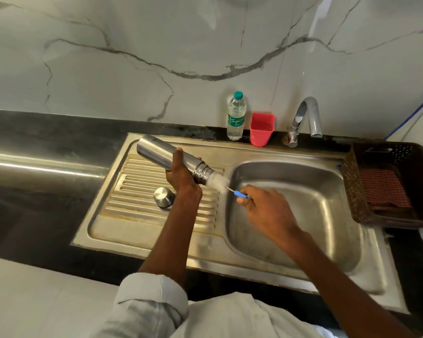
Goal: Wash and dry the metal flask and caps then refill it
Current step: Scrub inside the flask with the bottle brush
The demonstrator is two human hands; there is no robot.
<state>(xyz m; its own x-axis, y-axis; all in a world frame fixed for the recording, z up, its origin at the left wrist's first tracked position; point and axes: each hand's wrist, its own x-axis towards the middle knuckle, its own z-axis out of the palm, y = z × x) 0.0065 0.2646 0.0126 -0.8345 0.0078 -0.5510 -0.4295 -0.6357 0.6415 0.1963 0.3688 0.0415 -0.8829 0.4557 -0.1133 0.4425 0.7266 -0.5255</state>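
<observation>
The cylindrical brushed-steel flask [167, 156] sits in the centre of the frame, held off the surface above the ribbed drainboard. Its long axis runs from upper left, base high, down to lower right, threaded mouth low and aimed at the basin. The left hand [181, 176] is wrapped round the body just above the neck, fingers curled and clamped on it. At the mouth, a white bristle bottle brush [216, 182] sits partly inside the opening, its thin wire stem ending in a blue handle. The right hand [266, 208], just lower right of the mouth, pinches that handle between thumb and fingers. Brush stem and flask axis are in line, so the next stroke appears to be a straight push or pull along that slope; the right hand is the working one.

A round steel cap [164, 196] rests on the drainboard, below the flask and beside the left wrist. I see only this one cap.

The stainless sink [303, 167] fills the centre right; no water runs from the chrome tap [308, 115]. A clear plastic water bottle with a green cap [235, 115] and a red plastic cup [261, 129] stand at the marble wall. A dark woven basket [352, 191] holding a reddish cloth sits at far right.
</observation>
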